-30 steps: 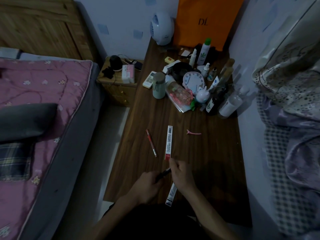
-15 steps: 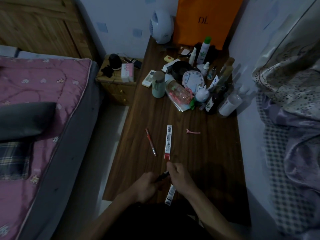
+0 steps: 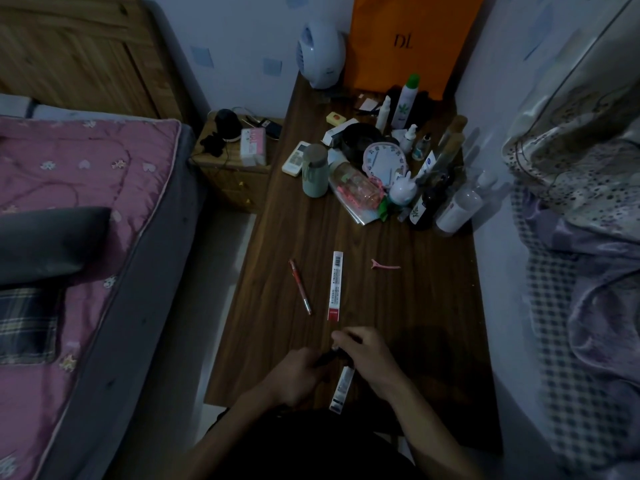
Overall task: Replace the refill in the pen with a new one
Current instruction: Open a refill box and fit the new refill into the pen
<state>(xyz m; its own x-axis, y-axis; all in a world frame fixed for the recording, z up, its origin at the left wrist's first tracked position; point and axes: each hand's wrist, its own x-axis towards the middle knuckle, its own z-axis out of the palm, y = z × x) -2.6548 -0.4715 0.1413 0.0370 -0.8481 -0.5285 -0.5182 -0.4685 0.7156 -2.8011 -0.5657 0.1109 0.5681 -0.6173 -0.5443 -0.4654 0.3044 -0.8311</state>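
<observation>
Dimly lit, the black pen (image 3: 329,357) shows only between the hands; its ends are hidden. The left hand (image 3: 298,375) is closed on its lower part, the right hand (image 3: 363,355) pinches its upper part, above the desk's (image 3: 415,306) near edge. A refill pack (image 3: 343,388) lies partly under the right hand.

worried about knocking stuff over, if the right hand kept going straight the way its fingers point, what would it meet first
Probably the red-and-white refill packet lying just beyond the right hand; the hand's height above the desk is unclear.
</observation>
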